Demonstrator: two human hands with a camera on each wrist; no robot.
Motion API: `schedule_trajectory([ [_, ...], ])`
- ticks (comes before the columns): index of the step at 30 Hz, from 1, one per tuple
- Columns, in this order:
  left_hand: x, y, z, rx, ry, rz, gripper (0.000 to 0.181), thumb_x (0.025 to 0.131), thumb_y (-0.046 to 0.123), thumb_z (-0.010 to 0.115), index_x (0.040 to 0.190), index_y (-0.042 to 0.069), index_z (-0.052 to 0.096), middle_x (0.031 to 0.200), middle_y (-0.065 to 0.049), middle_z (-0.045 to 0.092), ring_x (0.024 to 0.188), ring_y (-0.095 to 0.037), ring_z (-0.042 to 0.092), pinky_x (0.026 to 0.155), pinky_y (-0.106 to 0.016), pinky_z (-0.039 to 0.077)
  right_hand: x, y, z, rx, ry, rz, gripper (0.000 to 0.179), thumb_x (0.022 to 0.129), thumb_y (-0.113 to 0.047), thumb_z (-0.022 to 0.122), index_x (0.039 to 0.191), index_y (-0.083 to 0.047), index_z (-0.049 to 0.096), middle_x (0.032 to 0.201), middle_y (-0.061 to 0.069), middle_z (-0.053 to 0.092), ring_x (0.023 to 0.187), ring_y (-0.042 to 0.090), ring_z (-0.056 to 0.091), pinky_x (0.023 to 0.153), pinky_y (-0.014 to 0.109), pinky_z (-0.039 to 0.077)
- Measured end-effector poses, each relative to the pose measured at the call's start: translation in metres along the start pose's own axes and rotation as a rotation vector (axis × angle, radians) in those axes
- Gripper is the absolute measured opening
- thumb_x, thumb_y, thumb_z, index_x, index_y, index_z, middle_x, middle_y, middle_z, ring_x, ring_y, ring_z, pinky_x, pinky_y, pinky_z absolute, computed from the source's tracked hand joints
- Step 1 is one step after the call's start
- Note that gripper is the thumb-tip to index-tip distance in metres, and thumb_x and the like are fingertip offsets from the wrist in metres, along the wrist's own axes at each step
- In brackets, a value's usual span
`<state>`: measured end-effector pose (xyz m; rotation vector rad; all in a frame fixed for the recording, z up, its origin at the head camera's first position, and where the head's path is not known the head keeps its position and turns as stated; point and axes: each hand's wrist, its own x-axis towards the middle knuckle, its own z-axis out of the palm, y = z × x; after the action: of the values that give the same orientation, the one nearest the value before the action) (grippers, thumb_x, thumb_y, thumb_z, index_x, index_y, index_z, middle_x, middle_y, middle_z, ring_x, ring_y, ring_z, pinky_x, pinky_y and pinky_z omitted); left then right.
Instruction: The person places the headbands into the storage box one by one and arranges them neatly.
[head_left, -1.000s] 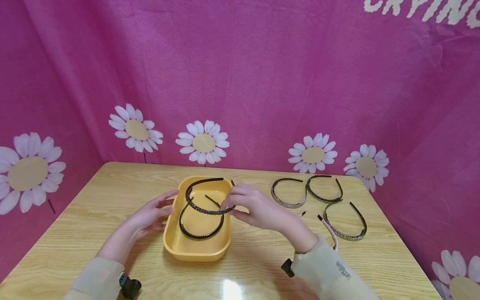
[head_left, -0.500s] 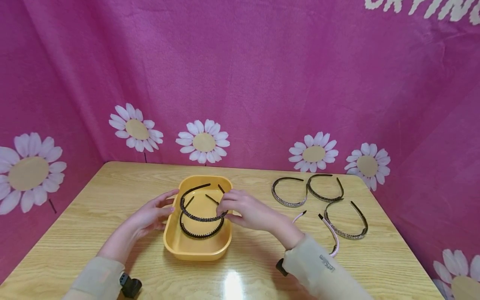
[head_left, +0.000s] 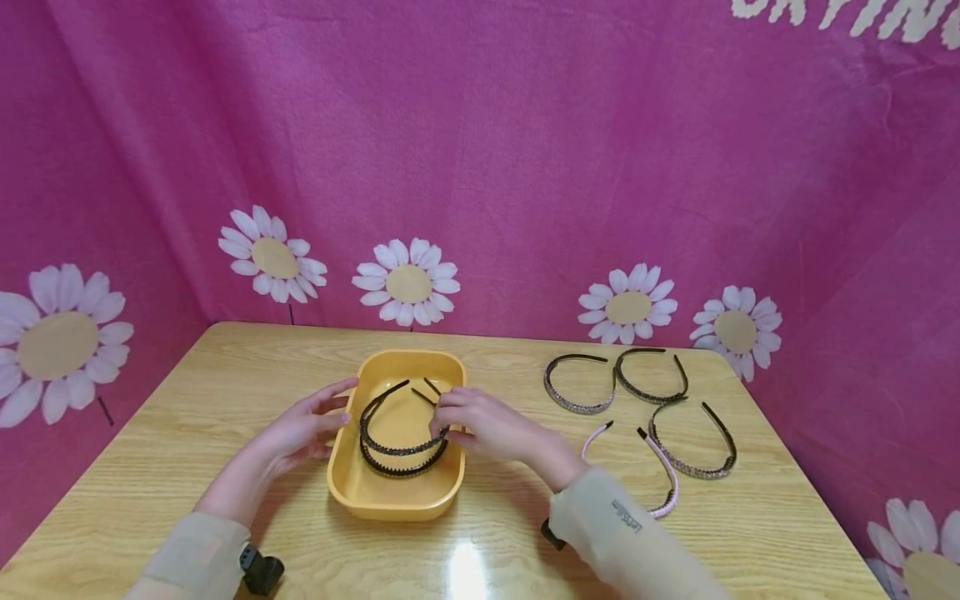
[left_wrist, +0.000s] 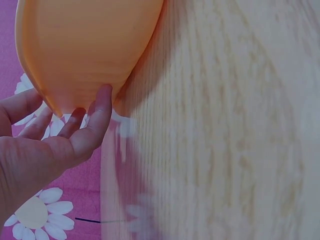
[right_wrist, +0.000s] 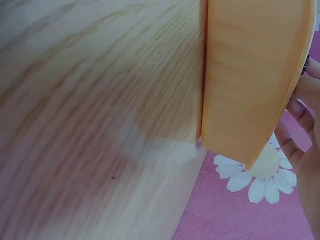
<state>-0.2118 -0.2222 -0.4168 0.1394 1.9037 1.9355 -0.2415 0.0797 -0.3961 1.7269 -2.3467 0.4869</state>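
A yellow plastic tray (head_left: 395,510) stands on the wooden table in the head view. Inside it lies a black toothed headband (head_left: 399,473). Just above and overlapping that one is a dark sparkly headband (head_left: 397,452), its right side pinched by my right hand (head_left: 487,427), which reaches over the tray's right rim. The right fingertips are partly hidden behind the hand. My left hand (head_left: 300,432) rests at the tray's left side, fingers loosely spread. In the left wrist view, the fingers (left_wrist: 102,107) touch the tray's outer wall (left_wrist: 95,45).
Toward the right of the table (head_left: 510,533) lie a pink headband (head_left: 672,483), partly hidden by the right sleeve, and several sparkly dark headbands, among them one at the left (head_left: 577,408) and one at the right (head_left: 697,473). A pink daisy-print cloth (head_left: 495,167) hangs behind.
My right hand has lowered the dark sparkly headband into the tray, down over the black toothed one. The left hand and the tray have stayed in place. More of the pink headband shows.
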Motion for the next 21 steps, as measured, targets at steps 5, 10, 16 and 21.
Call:
schedule_trajectory([
  [5, 0.0, 0.0, 0.001, 0.009, 0.001, -0.004, 0.062, 0.098, 0.006, 0.042, 0.152, 0.012, 0.011, 0.152, -0.027, 0.014, 0.113, -0.03, 0.054, 0.089, -0.051, 0.047, 0.007, 0.001, 0.0, 0.008, -0.05, -0.001, 0.016, 0.084, -0.005, 0.067, 0.094, -0.017, 0.068, 0.096, -0.007, 0.063, 0.093, 0.009, 0.052, 0.085, 0.019, 0.043],
  [10, 0.0, 0.001, 0.001, 0.014, 0.002, -0.006, 0.062, 0.099, 0.005, 0.04, 0.152, 0.012, 0.011, 0.152, -0.027, 0.014, 0.113, -0.03, 0.053, 0.089, -0.052, 0.047, 0.015, 0.001, 0.0, 0.002, -0.147, 0.032, 0.018, 0.082, -0.003, 0.068, 0.093, -0.018, 0.069, 0.096, -0.007, 0.063, 0.093, 0.009, 0.052, 0.085, 0.018, 0.043],
  [16, 0.0, 0.001, 0.001, 0.019, 0.012, -0.012, 0.062, 0.099, 0.005, 0.041, 0.152, 0.013, 0.011, 0.152, -0.027, 0.013, 0.121, -0.039, 0.046, 0.09, -0.053, 0.046, 0.023, 0.002, 0.0, 0.034, -0.242, 0.082, 0.022, 0.079, 0.001, 0.07, 0.091, -0.017, 0.069, 0.091, -0.007, 0.063, 0.091, 0.007, 0.053, 0.083, 0.014, 0.042],
  [21, 0.0, 0.001, 0.002, 0.018, 0.016, -0.022, 0.061, 0.099, 0.006, 0.04, 0.152, 0.014, 0.011, 0.153, -0.026, 0.013, 0.122, -0.039, 0.045, 0.09, -0.053, 0.046, 0.028, 0.003, 0.002, 0.02, -0.281, 0.104, 0.023, 0.079, 0.003, 0.068, 0.089, -0.018, 0.069, 0.087, -0.007, 0.061, 0.088, 0.007, 0.053, 0.079, 0.013, 0.042],
])
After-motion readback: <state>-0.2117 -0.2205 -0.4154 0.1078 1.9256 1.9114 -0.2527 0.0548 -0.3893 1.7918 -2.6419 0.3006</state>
